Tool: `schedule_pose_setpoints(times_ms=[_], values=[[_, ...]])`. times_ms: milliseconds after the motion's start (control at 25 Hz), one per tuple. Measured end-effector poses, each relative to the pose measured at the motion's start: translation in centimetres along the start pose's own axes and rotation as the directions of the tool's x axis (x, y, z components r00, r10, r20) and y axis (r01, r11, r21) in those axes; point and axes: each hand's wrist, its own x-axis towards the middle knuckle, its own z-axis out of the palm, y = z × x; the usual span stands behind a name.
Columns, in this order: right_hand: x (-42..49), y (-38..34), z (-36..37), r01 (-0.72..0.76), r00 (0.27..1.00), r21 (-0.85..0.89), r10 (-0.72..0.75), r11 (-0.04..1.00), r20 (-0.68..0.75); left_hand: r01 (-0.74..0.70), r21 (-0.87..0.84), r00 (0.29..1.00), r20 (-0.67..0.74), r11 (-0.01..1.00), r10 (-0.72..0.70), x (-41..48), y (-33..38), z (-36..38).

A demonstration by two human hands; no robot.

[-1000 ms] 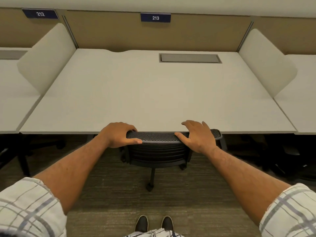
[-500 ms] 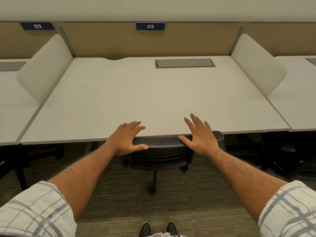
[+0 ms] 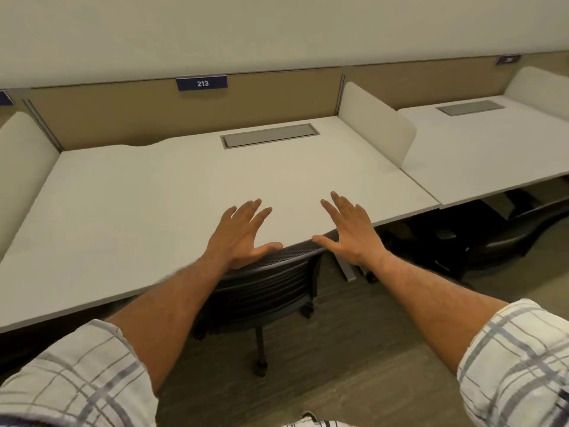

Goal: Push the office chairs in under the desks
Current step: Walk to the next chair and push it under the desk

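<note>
The black mesh-backed office chair (image 3: 271, 282) sits tucked under the pale, flat worktop (image 3: 154, 211) marked 213, its top rail right at the worktop's front edge. The left hand (image 3: 243, 235) rests its heel and thumb on that rail, fingers (image 3: 252, 211) spread apart and reaching over the worktop; the right hand (image 3: 351, 232) has its fingers splayed too, thumb near the rail's right end, though whether it touches is hard to tell. Neither hand grips anything. This chair looks as far in as it will go, so the sound move is to lift both palms straight off without dragging the backrest (castors roll easily). To the right, a second dark office chair (image 3: 492, 238) sits partly under the neighbouring white worktop (image 3: 480, 155) and probably wants pushing next.
</note>
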Motion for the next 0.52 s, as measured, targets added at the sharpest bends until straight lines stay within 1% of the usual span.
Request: schedule_pose_setpoints(times_ms=[120,280,400,520], values=[[-3.3,1.5,-0.5,-0.099,0.994,-0.032,0.098,0.995,-0.040,-0.114,0.024,0.993,-0.031,0.993,0.114,1.9,3.2,0.6],[-8.8,4.9,-1.0,-0.232,0.970,-0.047,0.228,0.972,-0.085,-0.199,0.022,0.979,-0.039,0.980,0.200,4.1,7.6,1.2],[-12.7,8.6,-1.6,-0.337,0.936,-0.018,0.333,0.941,-0.117,-0.271,0.026,0.962,-0.033,0.962,0.271,6.1,11.5,1.3],[-16.9,12.9,-2.0,-0.403,0.902,0.021,0.402,0.915,-0.157,-0.322,0.013,0.946,-0.043,0.947,0.322,8.5,16.5,1.7]])
